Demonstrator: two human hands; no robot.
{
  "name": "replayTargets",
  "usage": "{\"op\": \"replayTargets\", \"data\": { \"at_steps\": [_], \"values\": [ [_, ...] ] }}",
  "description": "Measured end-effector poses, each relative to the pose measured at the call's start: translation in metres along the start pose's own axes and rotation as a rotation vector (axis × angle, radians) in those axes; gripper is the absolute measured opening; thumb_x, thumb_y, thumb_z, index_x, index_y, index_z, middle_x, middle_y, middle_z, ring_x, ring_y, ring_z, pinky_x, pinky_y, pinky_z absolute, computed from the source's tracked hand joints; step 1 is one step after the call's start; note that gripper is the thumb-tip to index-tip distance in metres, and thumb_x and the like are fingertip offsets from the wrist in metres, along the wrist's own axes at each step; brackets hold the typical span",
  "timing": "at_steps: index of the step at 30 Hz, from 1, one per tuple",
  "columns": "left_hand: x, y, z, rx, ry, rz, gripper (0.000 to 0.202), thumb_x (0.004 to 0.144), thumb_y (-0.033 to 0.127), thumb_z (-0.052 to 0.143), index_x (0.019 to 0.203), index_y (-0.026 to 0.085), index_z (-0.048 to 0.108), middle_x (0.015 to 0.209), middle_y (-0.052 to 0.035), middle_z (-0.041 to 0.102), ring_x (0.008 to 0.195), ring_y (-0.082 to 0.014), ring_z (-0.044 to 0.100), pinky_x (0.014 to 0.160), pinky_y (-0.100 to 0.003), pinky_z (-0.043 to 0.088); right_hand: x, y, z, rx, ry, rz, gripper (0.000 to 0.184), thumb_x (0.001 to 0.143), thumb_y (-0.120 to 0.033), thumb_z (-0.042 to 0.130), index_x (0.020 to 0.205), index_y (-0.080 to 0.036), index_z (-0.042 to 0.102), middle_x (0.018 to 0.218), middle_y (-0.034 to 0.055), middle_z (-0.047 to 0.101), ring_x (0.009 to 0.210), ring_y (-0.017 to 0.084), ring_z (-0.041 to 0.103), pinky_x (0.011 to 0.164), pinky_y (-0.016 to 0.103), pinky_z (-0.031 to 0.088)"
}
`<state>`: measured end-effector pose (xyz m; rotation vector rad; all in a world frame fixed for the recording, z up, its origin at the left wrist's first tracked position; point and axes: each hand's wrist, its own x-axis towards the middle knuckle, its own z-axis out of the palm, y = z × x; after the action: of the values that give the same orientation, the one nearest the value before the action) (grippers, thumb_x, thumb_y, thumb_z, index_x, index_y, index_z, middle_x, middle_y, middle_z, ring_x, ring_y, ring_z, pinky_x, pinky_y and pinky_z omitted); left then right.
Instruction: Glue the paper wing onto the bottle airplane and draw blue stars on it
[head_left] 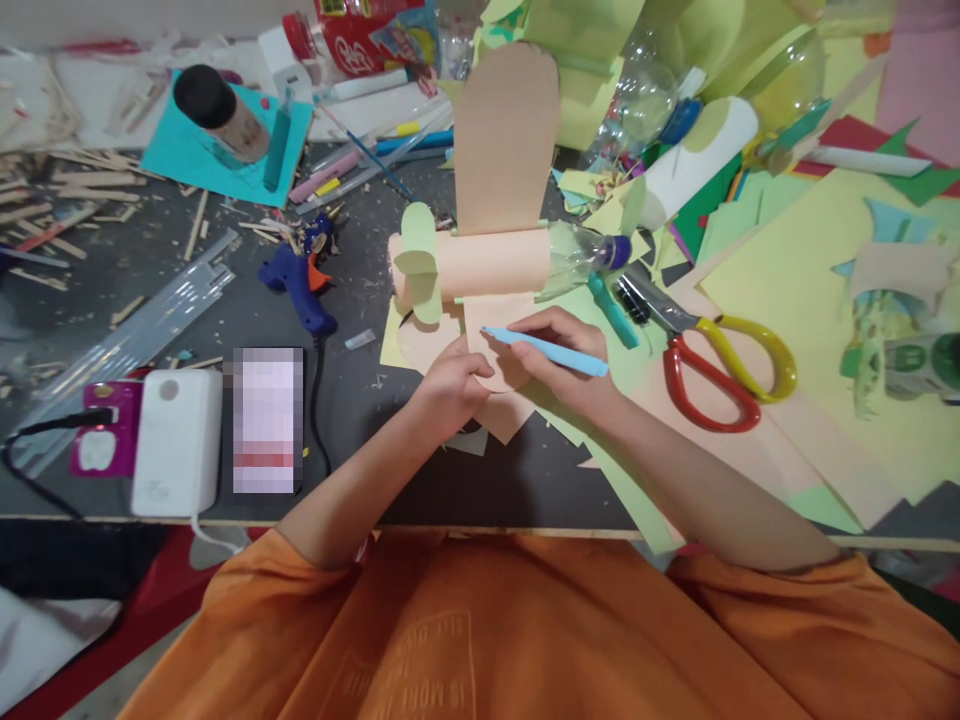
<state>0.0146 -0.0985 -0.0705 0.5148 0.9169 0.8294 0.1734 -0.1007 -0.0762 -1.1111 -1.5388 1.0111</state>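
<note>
Peach card cut-out (491, 315) lies flat on the dark worktop (187, 300), touching the near side of the paper-wrapped bottle model (495, 262) and partly under both hands. The left hand (450, 385) is curled, its knuckles pressing the card's left edge. The right hand (566, 365) is closed on a light-blue pen (544, 352) in a writing hold, with the tip on the card.

Risks, as judged:
- The card rests on loose green and peach offcuts (600, 440). It could slide under pen pressure, since only one edge is pinned, and any line would wander.
- The model sits just beyond the pen tip. A forward stroke could nudge it or bend its green propeller (418, 260).
- The right wrist is near the open scissors (720, 365), whose blades point towards the model. A sideways sweep could catch them.

Surroundings:
- A blue glue gun (296, 280) lies left of the model, and its cord (321, 400) runs towards the worktop edge close by the left forearm.
- A white adapter (176, 440), clear glue sticks (135, 330) and scattered wooden sticks (45, 190) crowd the left side.
- Sheets of coloured paper (787, 270) cover the right side.
</note>
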Motion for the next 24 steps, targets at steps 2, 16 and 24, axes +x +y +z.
{"op": "replayTargets", "data": {
  "at_steps": [2,16,24],
  "values": [
    [-0.0002,0.0006,0.0003,-0.004,0.0,-0.009,0.046,0.054,0.013,0.058,0.099,0.018,0.065,0.108,-0.0078,0.078,0.127,-0.0337,0.067,0.118,-0.049,0.045,-0.0004,-0.0006,0.0005,0.008,-0.013,0.008,0.014,0.09,-0.036,0.07,0.092,-0.023,0.071,0.083,0.0023,0.078,0.071,0.016,0.072,0.065,0.03,0.058],
    [-0.001,0.0046,0.0026,-0.082,0.024,-0.06,0.05,0.045,0.009,0.058,0.094,0.019,0.067,0.083,-0.0017,0.075,0.096,-0.0261,0.072,0.087,-0.033,0.052,-0.0016,-0.0021,0.0056,0.021,0.004,-0.011,0.008,0.088,-0.029,0.07,0.09,-0.022,0.073,0.082,0.0023,0.081,0.069,0.016,0.074,0.063,0.026,0.058],
    [-0.0015,0.0064,0.0033,-0.097,-0.002,-0.063,0.039,0.046,0.007,0.058,0.081,0.018,0.069,0.073,0.0009,0.071,0.076,-0.0188,0.068,0.075,-0.028,0.052,-0.0028,-0.0035,0.0075,0.003,-0.002,0.033,0.013,0.088,-0.034,0.07,0.092,-0.022,0.074,0.08,0.0024,0.08,0.069,0.016,0.073,0.063,0.027,0.057]
  ]
}}
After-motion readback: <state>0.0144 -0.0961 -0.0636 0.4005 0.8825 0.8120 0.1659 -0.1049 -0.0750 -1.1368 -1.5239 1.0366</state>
